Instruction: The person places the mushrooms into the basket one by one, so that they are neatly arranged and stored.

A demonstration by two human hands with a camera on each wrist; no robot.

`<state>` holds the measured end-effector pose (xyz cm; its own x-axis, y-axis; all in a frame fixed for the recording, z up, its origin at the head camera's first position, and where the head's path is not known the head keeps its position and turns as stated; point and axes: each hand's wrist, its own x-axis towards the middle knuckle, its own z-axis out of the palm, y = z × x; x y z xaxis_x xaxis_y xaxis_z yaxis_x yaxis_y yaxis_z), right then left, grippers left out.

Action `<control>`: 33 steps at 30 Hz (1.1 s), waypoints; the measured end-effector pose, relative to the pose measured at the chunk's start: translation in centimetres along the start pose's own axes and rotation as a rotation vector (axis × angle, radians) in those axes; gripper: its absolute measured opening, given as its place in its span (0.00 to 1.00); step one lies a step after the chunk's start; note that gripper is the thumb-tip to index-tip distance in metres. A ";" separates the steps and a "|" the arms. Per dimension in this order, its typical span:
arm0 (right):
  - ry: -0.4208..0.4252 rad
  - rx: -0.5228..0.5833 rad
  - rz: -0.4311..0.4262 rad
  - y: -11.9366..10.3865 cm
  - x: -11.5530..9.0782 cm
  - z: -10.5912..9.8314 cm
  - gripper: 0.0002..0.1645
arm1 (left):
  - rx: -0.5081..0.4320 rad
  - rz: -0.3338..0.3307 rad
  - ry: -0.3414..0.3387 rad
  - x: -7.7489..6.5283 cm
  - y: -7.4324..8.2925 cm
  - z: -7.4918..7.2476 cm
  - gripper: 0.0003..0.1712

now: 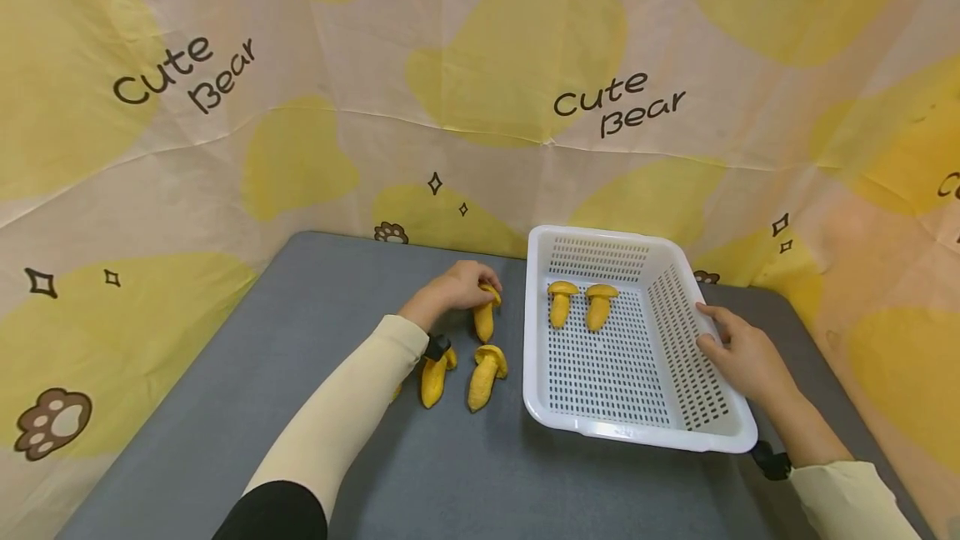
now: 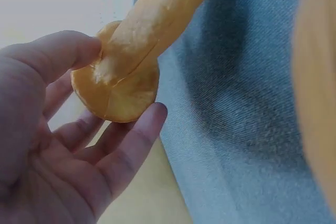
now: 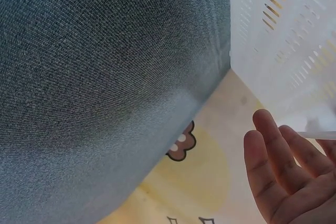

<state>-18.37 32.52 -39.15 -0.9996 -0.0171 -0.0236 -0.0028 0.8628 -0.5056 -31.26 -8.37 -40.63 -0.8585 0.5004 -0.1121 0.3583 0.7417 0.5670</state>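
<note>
My left hand (image 1: pixel 463 283) pinches a yellow mushroom (image 1: pixel 484 323) by its cap, the stem pointing down toward the table. In the left wrist view the thumb presses where the stem meets the cap (image 2: pixel 126 98), with fingers behind it. Nearer me lie another mushroom (image 1: pixel 486 377) and one partly covered by the wrist (image 1: pixel 433 380); a sliver of a further yellow piece (image 1: pixel 396 392) shows beside the sleeve. Two mushrooms, one left (image 1: pixel 559 307) and one right (image 1: pixel 599 307), lie inside the white perforated basket (image 1: pixel 633 438). My right hand (image 1: pixel 746 357) holds the basket's right rim, thumb over the edge, other fingers outside.
A grey cloth-like table surface (image 1: pixel 247 407) lies under everything. Behind and beside it hangs a yellow and cream curtain (image 1: pixel 480 48) printed with bear motifs and lettering. The basket stands close to the table's back edge.
</note>
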 end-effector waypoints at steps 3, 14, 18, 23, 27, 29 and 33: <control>-0.003 0.002 0.001 0.0 0.0 0.0 0.35 | -0.023 0.009 0.019 -0.1 0.1 -0.3 0.13; -0.005 0.004 -0.004 0.2 0.1 0.0 0.35 | -0.056 0.060 0.151 -0.4 1.3 -1.5 0.10; -0.002 0.005 -0.008 0.3 0.1 0.0 0.35 | -0.043 0.089 0.190 -0.6 2.1 -2.4 0.10; -0.001 0.002 -0.008 0.3 0.1 0.1 0.35 | -0.037 0.105 0.259 -0.9 3.3 -3.2 0.10; -0.001 0.003 -0.006 0.2 0.0 0.1 0.35 | -0.040 0.128 0.315 -1.2 4.6 -3.7 0.10; -0.002 0.006 -0.006 0.2 0.0 0.1 0.35 | -0.040 0.147 0.339 -1.3 5.3 -3.9 0.11; 0.000 0.006 -0.014 0.2 -0.1 0.0 0.35 | -0.059 0.174 0.366 -1.3 6.7 -4.2 0.11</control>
<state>-18.32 32.68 -39.26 -0.9994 -0.0288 -0.0168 -0.0162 0.8594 -0.5111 -29.24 -5.92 -33.23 -0.8644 0.4165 0.2816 0.4974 0.6274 0.5991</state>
